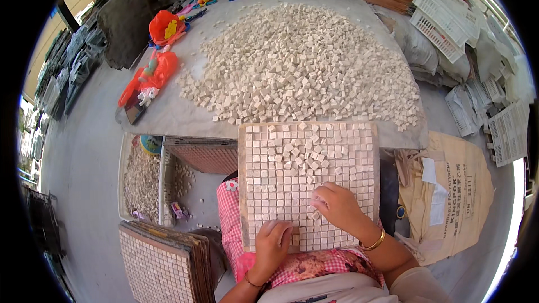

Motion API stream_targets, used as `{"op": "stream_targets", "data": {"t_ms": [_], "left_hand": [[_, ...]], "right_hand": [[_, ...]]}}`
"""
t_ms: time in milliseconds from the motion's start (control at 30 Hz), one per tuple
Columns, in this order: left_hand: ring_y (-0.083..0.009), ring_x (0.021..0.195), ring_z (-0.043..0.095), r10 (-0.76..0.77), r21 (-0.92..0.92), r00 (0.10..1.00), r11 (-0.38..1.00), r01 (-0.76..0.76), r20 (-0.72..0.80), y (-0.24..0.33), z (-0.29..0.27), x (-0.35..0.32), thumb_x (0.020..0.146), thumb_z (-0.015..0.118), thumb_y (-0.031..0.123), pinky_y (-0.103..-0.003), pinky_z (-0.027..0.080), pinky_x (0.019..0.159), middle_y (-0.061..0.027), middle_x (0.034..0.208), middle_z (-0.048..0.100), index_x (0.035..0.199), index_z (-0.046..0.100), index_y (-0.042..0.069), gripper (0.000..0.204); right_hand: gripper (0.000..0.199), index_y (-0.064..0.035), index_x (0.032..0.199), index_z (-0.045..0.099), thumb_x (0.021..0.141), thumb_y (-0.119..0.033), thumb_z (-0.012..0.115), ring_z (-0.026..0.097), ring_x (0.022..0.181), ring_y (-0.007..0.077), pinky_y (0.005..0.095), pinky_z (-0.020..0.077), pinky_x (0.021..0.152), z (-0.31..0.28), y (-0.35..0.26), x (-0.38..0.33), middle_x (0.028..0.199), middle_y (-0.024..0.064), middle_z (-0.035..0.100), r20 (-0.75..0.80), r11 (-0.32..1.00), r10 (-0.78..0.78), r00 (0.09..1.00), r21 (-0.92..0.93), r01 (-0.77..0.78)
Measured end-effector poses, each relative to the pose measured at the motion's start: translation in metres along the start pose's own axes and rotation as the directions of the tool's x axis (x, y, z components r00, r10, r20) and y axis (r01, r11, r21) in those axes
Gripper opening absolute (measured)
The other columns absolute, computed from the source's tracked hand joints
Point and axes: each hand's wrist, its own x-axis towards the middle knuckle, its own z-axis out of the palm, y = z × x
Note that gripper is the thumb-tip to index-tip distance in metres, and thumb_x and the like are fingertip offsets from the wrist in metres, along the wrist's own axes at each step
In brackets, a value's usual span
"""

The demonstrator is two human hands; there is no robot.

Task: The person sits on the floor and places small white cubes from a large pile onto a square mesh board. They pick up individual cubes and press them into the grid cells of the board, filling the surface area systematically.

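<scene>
A square mosaic board lies across my lap, filled with rows of small pale stone tiles. Loose tiles sit in a jumbled heap on its upper middle. Over the right-centre of the board, my right hand pinches at a small tile that shows by its fingertips. My left hand rests at the lower edge with curled fingers; what they hold, if anything, is hidden. Just right of it, a few bare brown cells show.
Beyond the board, a large pile of tiles covers a grey table. Red plastic bags lie at its left. A white crate of tiles and stacked tiled boards stand to my left; a tan sack lies right, white baskets beyond.
</scene>
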Motion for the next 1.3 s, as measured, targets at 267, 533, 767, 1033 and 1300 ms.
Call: {"op": "stream_targets", "data": {"t_ms": [267,533,767,1033,1300], "left_hand": [[-0.0302,0.074,0.059,0.072,0.03,0.997,0.997,-0.073,0.035,0.009,0.016,0.016,0.075,0.067,-0.002,-0.038,0.048,0.066,-0.0108,0.081,0.063,0.086,0.064,0.004,0.013],[-0.0283,0.074,0.061,-0.083,0.047,0.996,0.995,0.085,-0.044,-0.008,-0.001,-0.003,0.075,0.065,-0.004,-0.036,0.049,0.065,-0.0108,0.08,0.064,0.085,0.065,0.004,0.012],[-0.0301,0.074,0.06,-0.084,0.066,0.996,0.994,0.084,-0.004,-0.009,-0.012,-0.014,0.076,0.065,-0.002,-0.038,0.048,0.067,-0.0116,0.081,0.064,0.087,0.063,0.004,0.013],[-0.0296,0.075,0.058,0.079,0.15,0.991,0.984,-0.094,0.108,-0.001,0.004,-0.016,0.072,0.068,0.001,-0.038,0.048,0.067,-0.0094,0.082,0.062,0.086,0.064,0.005,0.015],[-0.0272,0.075,0.057,0.128,0.201,0.973,0.965,-0.167,0.193,-0.004,0.007,-0.01,0.071,0.067,0.003,-0.036,0.047,0.065,-0.0067,0.082,0.062,0.087,0.064,0.006,0.017]], "right_hand": [[0.025,-0.0067,0.091,0.062,0.074,-0.021,0.074,0.059,0.074,0.0286,0.0383,0.0477,0.064,0.011,0.007,-0.029,0.082,0.0083,0.057,-0.111,0.987,-0.081,0.99,-0.149,0.064],[0.023,-0.0064,0.086,0.057,0.074,-0.018,0.072,0.058,0.071,0.0283,0.04,0.0458,0.062,0.027,-0.004,-0.024,0.079,0.009,0.055,-0.117,0.982,-0.068,0.991,-0.181,0.046],[0.023,-0.0053,0.086,0.054,0.075,-0.016,0.07,0.057,0.075,0.0281,0.0403,0.0451,0.064,0.052,-0.021,-0.04,0.079,0.0095,0.054,0.041,0.974,-0.203,0.978,-0.095,0.206],[0.021,-0.0061,0.088,0.054,0.077,-0.016,0.068,0.056,0.074,0.0285,0.0412,0.0438,0.065,0.036,-0.016,-0.044,0.08,0.0096,0.053,-0.01,0.991,-0.127,0.992,-0.046,0.127],[0.015,-0.0046,0.087,0.052,0.074,-0.007,0.059,0.054,0.074,0.0294,0.0409,0.0425,0.066,0.04,-0.022,-0.045,0.079,0.011,0.051,0.024,0.975,-0.189,0.982,-0.11,0.191]]}}
